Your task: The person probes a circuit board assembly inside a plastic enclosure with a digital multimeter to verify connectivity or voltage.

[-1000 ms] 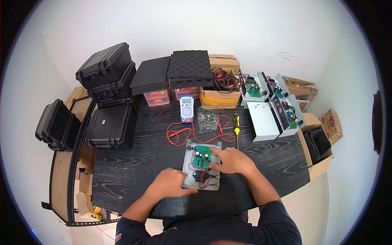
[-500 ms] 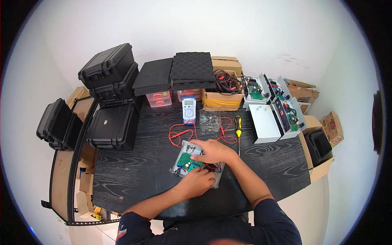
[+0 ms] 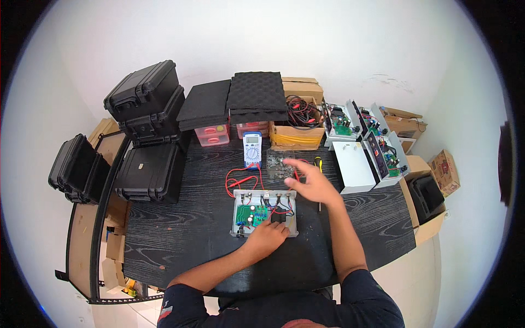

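Tray [image 3: 268, 167] could tip if the open right hand [image 3: 317, 187] bumps it; can't tell if left hand [image 3: 267, 239] grips metal box [image 3: 293, 224].

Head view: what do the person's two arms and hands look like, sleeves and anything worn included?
The left hand and right hand are ungloved, with no watch or ring visible. The forearms are bare below short, dark navy-to-black sleeves. The left sleeve carries a small red-and-white patch; its details are too small to make out.
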Action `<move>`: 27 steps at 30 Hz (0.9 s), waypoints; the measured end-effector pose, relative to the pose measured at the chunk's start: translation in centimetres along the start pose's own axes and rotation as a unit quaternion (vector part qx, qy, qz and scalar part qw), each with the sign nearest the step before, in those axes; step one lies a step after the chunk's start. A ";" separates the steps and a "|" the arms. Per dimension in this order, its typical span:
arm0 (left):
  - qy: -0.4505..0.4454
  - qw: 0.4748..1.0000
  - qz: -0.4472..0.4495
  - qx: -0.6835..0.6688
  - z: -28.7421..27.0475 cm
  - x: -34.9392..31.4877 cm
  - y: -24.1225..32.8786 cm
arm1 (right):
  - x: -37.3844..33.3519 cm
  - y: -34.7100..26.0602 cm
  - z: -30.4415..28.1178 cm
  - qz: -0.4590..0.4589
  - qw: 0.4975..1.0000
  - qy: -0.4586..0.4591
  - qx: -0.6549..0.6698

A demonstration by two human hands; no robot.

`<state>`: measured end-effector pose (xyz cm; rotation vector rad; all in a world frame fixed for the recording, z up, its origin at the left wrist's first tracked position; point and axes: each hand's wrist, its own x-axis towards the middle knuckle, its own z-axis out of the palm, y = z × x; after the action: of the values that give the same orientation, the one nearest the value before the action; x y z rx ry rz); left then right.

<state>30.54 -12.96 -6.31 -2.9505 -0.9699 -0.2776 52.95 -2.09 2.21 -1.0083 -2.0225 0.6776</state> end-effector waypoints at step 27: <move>0.234 0.916 -0.001 -0.327 -7.4 0.5 -2.9 | -2.7 -6.4 -3.5 0.102 0.989 0.037 0.104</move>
<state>28.02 -10.91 0.96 -3.1344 -0.9372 -1.4953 54.15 -7.43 7.71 -1.1068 -1.7569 0.9259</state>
